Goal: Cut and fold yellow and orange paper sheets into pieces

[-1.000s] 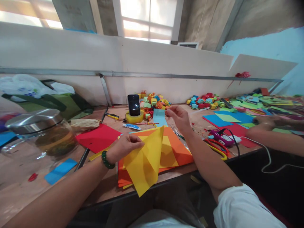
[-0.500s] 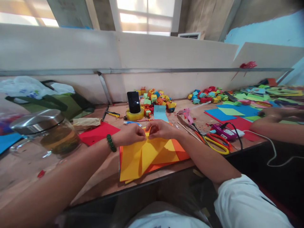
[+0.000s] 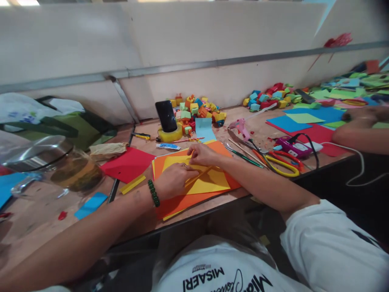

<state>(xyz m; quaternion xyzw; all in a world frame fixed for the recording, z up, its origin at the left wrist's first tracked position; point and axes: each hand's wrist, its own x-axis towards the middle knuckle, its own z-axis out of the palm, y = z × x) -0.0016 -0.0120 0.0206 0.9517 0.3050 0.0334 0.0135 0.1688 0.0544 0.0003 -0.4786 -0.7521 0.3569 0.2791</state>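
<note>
A folded yellow paper sheet (image 3: pixel 209 182) lies flat on a stack of orange sheets (image 3: pixel 182 200) near the table's front edge. My left hand (image 3: pixel 173 180), with a green bead bracelet on the wrist, presses down on the sheet's left part, fingers curled along a diagonal crease. My right hand (image 3: pixel 203 154) rests at the sheet's far edge, its fingertips pinched on the paper's top left corner. Both hands touch the yellow sheet and nearly meet over it.
A glass jar (image 3: pixel 60 166) and green bag (image 3: pixel 75 125) stand left, beside a red sheet (image 3: pixel 127 164). Behind are a phone (image 3: pixel 166 115) on a tape roll, paper cubes (image 3: pixel 197 107), a glue gun (image 3: pixel 241 126) and scissors (image 3: pixel 282 164). Another person's arm (image 3: pixel 361 134) lies at right.
The yellow sheet, held up by my left hand a second ago, now lies flat on the orange stack. Both hands came down onto it and the view tilted lower.
</note>
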